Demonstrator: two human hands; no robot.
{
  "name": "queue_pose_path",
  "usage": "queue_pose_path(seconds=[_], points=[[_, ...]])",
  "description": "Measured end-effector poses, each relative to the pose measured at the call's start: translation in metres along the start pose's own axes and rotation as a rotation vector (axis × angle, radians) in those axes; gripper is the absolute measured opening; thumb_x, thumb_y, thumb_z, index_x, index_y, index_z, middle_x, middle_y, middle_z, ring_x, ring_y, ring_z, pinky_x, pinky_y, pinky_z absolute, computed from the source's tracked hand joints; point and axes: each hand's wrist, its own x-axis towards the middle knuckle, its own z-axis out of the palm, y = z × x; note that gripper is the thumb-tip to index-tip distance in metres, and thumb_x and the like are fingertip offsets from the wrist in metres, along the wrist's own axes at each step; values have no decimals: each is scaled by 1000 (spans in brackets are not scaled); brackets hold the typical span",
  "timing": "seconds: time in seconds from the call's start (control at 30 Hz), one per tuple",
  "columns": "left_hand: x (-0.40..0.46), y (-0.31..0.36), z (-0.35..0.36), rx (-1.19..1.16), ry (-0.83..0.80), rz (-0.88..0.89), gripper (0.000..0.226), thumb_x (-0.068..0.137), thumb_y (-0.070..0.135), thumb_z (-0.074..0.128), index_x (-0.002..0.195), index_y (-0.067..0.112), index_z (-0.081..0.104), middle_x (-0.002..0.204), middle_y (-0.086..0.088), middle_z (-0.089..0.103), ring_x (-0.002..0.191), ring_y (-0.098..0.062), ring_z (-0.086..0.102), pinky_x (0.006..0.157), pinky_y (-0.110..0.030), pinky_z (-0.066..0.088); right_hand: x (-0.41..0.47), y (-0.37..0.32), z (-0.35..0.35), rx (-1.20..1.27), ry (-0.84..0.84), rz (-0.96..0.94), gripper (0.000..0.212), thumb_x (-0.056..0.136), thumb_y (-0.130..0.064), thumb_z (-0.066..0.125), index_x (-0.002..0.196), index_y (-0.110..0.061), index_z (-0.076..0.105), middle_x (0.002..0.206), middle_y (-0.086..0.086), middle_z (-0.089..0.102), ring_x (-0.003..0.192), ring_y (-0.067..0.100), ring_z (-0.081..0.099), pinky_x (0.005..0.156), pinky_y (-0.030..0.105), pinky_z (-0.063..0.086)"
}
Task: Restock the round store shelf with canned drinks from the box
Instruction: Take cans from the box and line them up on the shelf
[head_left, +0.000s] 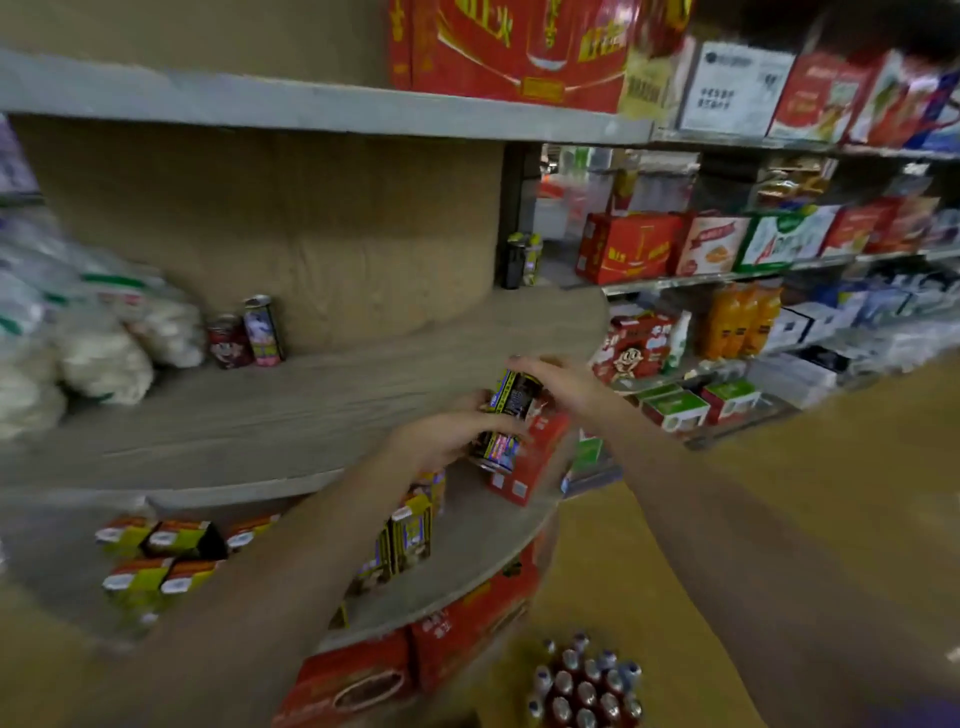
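Both hands are out over the right edge of the round grey shelf (291, 410). My left hand (441, 436) grips a dark can (496, 449) with a colourful label. My right hand (558, 379) holds a second dark can (514, 392) from above, just over the first. Under the cans lies a red box (524, 467) on the lower tier. Two cans (249, 338) stand at the back of the middle tier against the brown core. Another dark can (519, 260) stands at the far right behind the core. The picture is blurred.
White plastic packs (78, 338) fill the shelf's left side. Yellow-green drink cartons (156, 556) sit on the lower tier. Red cartons (441, 639) are under it, and a pack of bottles (587, 686) stands on the floor. Long store shelves (779, 270) run along the right.
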Motion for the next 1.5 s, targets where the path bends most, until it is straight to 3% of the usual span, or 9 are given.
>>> queue_pose_path(seconds=[0.1,0.2,0.3,0.4,0.57,0.83,1.07,1.23,1.5], points=[[-26,-6,-15,-21,23,-72,48,79,9,72,121,11,48,114,-20,63,91,-30,66,66,-32,58,0,-19,27,-189,-95,11,50,65,-64,72,78,-15,69,65,3,64,51,14,58,48,26,46],[-39,-19,-40,156,123,-22,76,68,33,86,129,17,45,121,-6,63,107,-18,63,93,-39,54,3,-39,59,-246,-105,11,45,72,-58,73,66,-15,61,49,-2,55,36,9,49,39,20,37],[-55,-26,-67,295,243,33,45,77,21,82,112,15,56,95,1,65,82,0,62,83,-24,52,8,-57,92,-326,21,-32,50,70,-61,74,64,-14,59,51,0,54,43,13,52,40,21,36],[-70,-27,-100,324,329,86,35,72,22,86,96,16,61,84,-2,66,73,-8,60,72,-32,52,13,-70,124,-290,95,-2,54,67,-66,73,74,-13,64,63,5,56,52,19,53,42,23,34],[-94,-32,-171,329,345,71,49,69,9,87,105,10,55,81,1,63,79,-15,60,57,-14,46,17,-103,181,-222,-224,102,46,88,-60,58,65,-22,43,50,-3,34,43,9,28,37,17,20],[-138,-60,-283,-3,185,-43,40,80,12,74,118,10,64,111,-12,70,103,-30,65,94,-43,50,34,-126,269,71,-433,105,25,86,-35,71,101,-18,61,72,-2,48,58,9,40,55,22,32],[-149,-73,-322,-59,139,-116,48,67,15,76,113,16,63,122,-16,64,104,-26,63,96,-41,48,36,-146,332,-38,-289,-11,27,75,-27,83,71,-12,60,54,1,47,45,8,41,45,22,29],[-140,-71,-340,99,364,93,49,78,-6,74,123,3,59,114,-11,64,99,-20,60,85,-29,55,49,-161,358,-24,-131,-96,22,69,-21,88,71,-12,68,60,2,64,51,12,54,47,22,42],[-99,-76,-379,402,685,55,47,60,21,88,104,19,72,95,5,73,89,-11,67,74,-24,50,112,-159,375,-74,-174,-146,27,64,-26,91,77,-19,68,66,-1,66,54,8,56,49,21,44]])
